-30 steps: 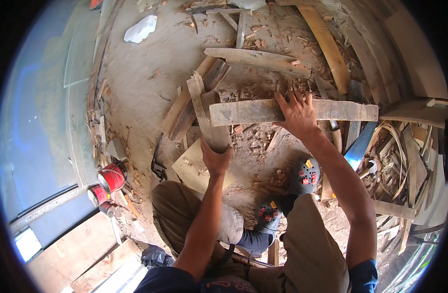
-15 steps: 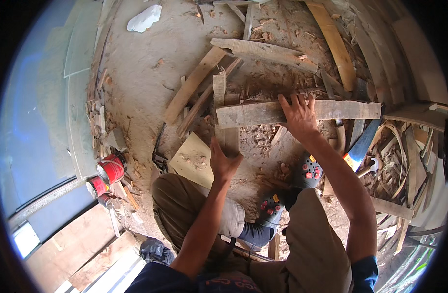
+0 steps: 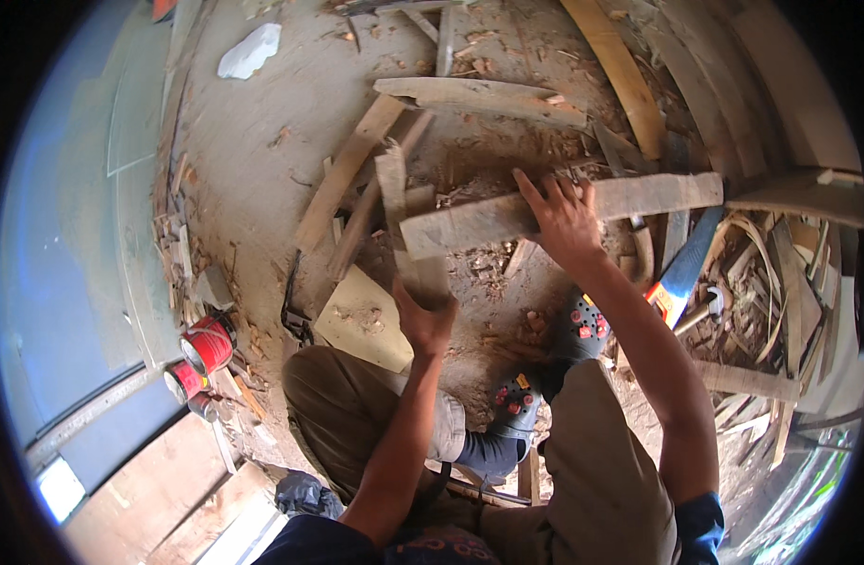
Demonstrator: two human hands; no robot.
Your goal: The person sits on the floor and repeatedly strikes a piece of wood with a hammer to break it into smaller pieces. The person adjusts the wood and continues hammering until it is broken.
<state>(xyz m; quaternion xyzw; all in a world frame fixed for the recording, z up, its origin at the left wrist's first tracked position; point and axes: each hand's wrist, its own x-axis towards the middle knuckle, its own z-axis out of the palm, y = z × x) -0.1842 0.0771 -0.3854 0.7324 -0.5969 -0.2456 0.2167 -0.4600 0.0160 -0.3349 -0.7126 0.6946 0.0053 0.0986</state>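
Over the dirt floor (image 3: 226, 155), between and beyond the person's knees, two lots of wood are held at once. The right hand (image 3: 570, 226) has its grip closed over the middle of a long plank (image 3: 653, 195), fingers spread and bent across its far edge, the thumb largely hidden. This plank runs crosswise and slants slightly, its left end nearer the person than its right. The left hand (image 3: 425, 325) has its grip closed around the near end of a shorter wood piece (image 3: 422, 279), from which a narrow strip points away from the person; whether strip and piece are joined cannot be told. The plank's left end crosses in front of this shorter wood, and it is unclear whether the two touch. Beneath lie wood chips, and just left of the held wood two boards (image 3: 350, 171) rest at a slant on the floor. Near the left knee is a pale square panel (image 3: 361, 320). To the right of the right forearm are a blue tool (image 3: 693, 254) with an orange and white end, a hammer (image 3: 715, 301) and a heap of scraps (image 3: 799, 292). Well apart on the left, two red cans (image 3: 209, 345) stand or lie tilted near the wall's foot.
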